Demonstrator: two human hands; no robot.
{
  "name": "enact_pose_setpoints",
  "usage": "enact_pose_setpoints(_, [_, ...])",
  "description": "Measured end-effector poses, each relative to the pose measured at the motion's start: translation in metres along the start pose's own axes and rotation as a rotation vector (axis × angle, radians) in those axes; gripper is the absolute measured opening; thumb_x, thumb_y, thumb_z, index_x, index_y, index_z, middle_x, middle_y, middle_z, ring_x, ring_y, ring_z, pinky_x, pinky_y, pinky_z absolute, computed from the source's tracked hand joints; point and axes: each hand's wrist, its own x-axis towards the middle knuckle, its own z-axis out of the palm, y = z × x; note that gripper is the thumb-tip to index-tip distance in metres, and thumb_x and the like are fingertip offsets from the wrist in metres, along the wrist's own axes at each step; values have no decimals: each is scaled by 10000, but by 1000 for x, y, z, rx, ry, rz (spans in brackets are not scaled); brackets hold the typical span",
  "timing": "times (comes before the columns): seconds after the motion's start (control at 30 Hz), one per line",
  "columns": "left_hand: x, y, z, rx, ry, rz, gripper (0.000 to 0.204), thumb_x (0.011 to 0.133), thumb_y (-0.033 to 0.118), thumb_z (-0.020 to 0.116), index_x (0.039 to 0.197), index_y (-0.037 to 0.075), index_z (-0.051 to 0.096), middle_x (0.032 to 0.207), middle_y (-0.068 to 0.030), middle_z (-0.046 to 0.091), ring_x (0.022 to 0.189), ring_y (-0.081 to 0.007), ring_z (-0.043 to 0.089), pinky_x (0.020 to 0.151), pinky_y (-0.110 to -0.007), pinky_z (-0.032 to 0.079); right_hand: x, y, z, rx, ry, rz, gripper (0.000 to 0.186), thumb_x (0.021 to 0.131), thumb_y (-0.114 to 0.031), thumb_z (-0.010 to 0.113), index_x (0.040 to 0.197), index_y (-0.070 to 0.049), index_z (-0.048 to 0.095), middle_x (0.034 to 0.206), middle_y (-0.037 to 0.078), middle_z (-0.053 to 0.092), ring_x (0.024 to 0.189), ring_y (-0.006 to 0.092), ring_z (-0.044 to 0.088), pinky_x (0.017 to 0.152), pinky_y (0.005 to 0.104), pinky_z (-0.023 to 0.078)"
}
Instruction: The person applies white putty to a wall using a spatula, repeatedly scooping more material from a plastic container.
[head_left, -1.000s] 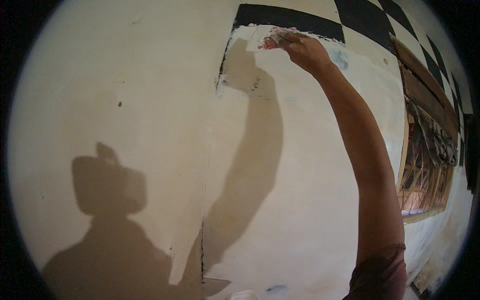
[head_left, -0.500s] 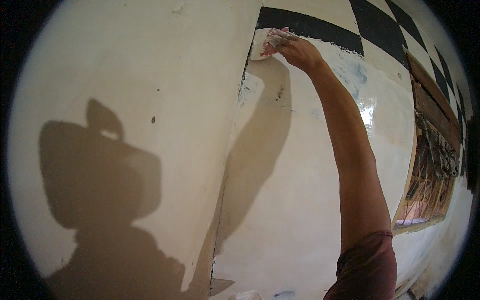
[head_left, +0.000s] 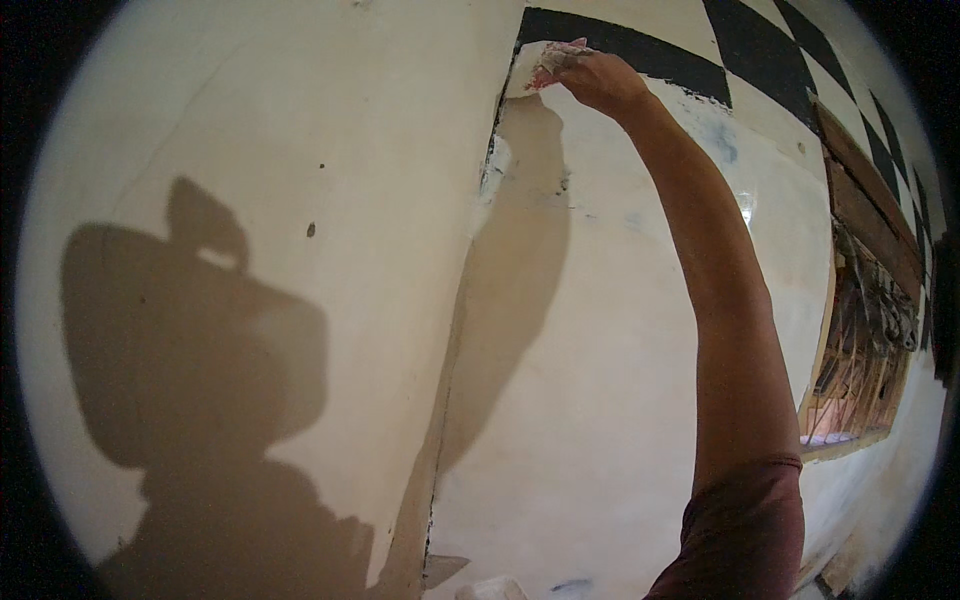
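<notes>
One right hand point(head_left: 598, 80) on my feed, reaching way up from the lower right, arm nearly straight. I'm watching through the head cam from far off, so ask away.

What's it got hold of, and are the fingers actually closed?

Yep, fingers bunched and clamped on a pale flat tool point(head_left: 523, 73) with reddish patches near the grip. Whatever's under the fingertips is too small for me to make out. Left hand is out of my view, so can't tell you anything about its grip.

Where's the tool sitting?

High on the wall point(head_left: 620, 330), just right of the vertical crease point(head_left: 447, 370), overlapping the lower edge of a black strip point(head_left: 640, 45) from where I'm looking. Looks flat against the surface to me.

Anything else around it?

Bluish smudge point(head_left: 722, 142) right of the forearm, ragged white along the strip's underside. Farther right, a barred window point(head_left: 850, 400) with dark cloth point(head_left: 880, 300) bunched at its top. Big head-and-shoulders shadow point(head_left: 200, 350) on the left, and some pale object point(head_left: 490, 589) cut off by the bottom edge.
</notes>
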Motion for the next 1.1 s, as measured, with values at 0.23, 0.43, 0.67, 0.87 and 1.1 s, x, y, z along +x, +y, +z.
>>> enact_pose_setpoints(0.23, [-6, 0, -1, -12, 8, -23, 343, 900, 318, 599, 1159, 98, 649, 562, 77, 427, 442, -58, 352, 416, -235, 306, -65, 49, 7, 133, 65, -225, 418, 801, 32, 584, 1162, -174, 622, 1108, 71, 662, 991, 244, 652, 814, 359, 563])
enact_pose_setpoints(0.43, [-9, -2, 1, -34, 21, -40, 340, 900, 316, 600, 1155, 98, 649, 562, 79, 428, 440, -56, 351, 414, -233, 303, -22, 47, 4, 41, 34, -82, 292, 954, -222, 439, 1196, -193, 600, 1180, 82, 628, 1053, 277, 618, 925, 379, 511])
enact_pose_setpoints(0.67, [-15, -4, -1, -66, 44, -36, 335, 899, 313, 601, 1152, 97, 650, 561, 81, 428, 438, -54, 349, 412, -230, 299, -70, 44, 3, 99, -44, -154, 282, 929, -130, 454, 1098, -212, 663, 1174, 50, 636, 1092, 237, 602, 974, 357, 481])
enact_pose_setpoints(0.87, [-20, -6, -1, -75, 28, -60, 332, 899, 311, 602, 1148, 97, 651, 561, 83, 428, 436, -52, 348, 410, -228, 295, -96, 86, -46, -172, -151, 71, 377, 857, 12, 585, 1201, -140, 606, 1239, 108, 595, 1111, 260, 596, 939, 352, 507])
enact_pose_setpoints(1.1, [-24, -11, -3, -95, 44, -79, 328, 899, 308, 603, 1145, 97, 652, 561, 85, 429, 433, -50, 346, 408, -225, 291, -6, 22, -33, -106, 14, 183, 200, 837, -145, 540, 984, -106, 670, 962, 69, 666, 897, 249, 658, 702, 366, 545])
